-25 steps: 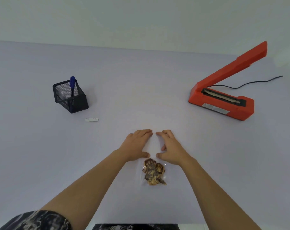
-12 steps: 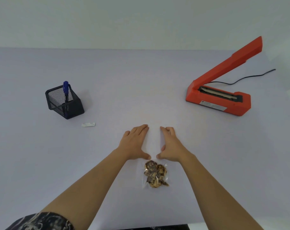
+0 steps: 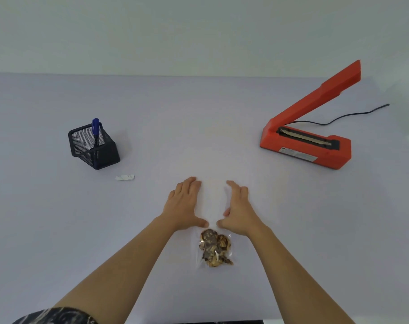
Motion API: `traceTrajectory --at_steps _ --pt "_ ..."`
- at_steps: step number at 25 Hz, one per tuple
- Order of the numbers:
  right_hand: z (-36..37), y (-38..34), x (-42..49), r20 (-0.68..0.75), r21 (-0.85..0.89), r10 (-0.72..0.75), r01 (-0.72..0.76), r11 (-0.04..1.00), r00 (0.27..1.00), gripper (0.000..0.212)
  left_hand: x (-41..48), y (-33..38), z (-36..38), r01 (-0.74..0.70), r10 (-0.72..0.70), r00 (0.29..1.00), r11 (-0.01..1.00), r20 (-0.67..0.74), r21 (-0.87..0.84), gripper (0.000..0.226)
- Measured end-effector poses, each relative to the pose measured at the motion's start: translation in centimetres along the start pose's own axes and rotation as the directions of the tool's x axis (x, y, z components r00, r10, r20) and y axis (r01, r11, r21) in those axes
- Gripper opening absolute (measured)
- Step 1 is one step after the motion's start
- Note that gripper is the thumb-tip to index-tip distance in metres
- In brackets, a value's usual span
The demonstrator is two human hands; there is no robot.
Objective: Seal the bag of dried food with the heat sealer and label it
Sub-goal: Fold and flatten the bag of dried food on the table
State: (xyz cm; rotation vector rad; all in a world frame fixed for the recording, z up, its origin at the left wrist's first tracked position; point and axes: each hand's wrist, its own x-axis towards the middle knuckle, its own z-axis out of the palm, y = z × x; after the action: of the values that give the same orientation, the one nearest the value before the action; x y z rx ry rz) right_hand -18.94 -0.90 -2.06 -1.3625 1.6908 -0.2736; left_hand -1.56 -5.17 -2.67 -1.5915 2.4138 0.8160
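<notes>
A clear plastic bag (image 3: 212, 202) lies flat on the table, with brown dried food (image 3: 214, 250) bunched at its near end. My left hand (image 3: 184, 203) lies flat with straight fingers on the bag's left edge. My right hand (image 3: 238, 208) presses the bag's right edge, its fingers slightly bent. The bag's empty upper part shows between the two hands. An orange heat sealer (image 3: 308, 141) stands at the far right with its arm raised. A small white label (image 3: 124, 177) lies left of the hands.
A black mesh pen holder (image 3: 93, 148) with a blue pen (image 3: 95, 127) stands at the far left. The sealer's black cord (image 3: 353, 113) trails off to the right. The table (image 3: 58, 218) ends at a pale wall behind.
My hands have slid apart across the bag, widening the gap between them. The view has tilted up a little.
</notes>
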Motion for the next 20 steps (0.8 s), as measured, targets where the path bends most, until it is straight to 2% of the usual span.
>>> traceTrajectory --at_steps 2,7,11,13,16,18,20 --pt "0.1 0.4 -0.2 0.013 -0.064 -0.059 0.060 0.996 0.998 0.085 -0.4 -0.1 0.2 -0.006 0.006 1.000 1.000 -0.021 -0.013 0.107" --pt "-0.2 0.7 0.1 0.062 -0.077 -0.092 0.096 0.992 0.994 0.067 -0.4 -0.2 0.1 0.004 -0.004 1.000 1.000 0.005 0.010 0.104" --pt "-0.2 1.1 0.9 -0.067 -0.004 -0.100 0.100 0.995 0.993 0.038 -0.3 -0.1 -0.4 0.004 -0.006 0.999 0.999 0.045 0.044 0.103" --pt "0.0 1.2 1.4 -0.165 0.044 -0.084 0.093 0.995 0.983 0.034 -0.3 -0.1 -0.6 0.010 -0.013 0.998 0.999 0.061 0.048 0.098" --pt "0.3 1.4 1.7 -0.243 0.014 -0.078 0.083 0.996 0.967 0.033 -0.2 0.1 -0.8 0.033 -0.035 0.998 0.999 0.042 0.042 0.078" --pt "0.5 1.6 1.8 -0.264 0.129 -0.012 0.048 0.991 0.964 0.032 0.1 0.3 -0.9 0.067 -0.068 0.997 0.998 0.027 0.022 0.063" --pt "0.4 1.6 2.1 -0.237 0.394 0.141 -0.038 0.918 0.961 0.028 0.6 0.5 -1.2 0.132 -0.130 0.991 0.990 0.045 -0.056 0.050"
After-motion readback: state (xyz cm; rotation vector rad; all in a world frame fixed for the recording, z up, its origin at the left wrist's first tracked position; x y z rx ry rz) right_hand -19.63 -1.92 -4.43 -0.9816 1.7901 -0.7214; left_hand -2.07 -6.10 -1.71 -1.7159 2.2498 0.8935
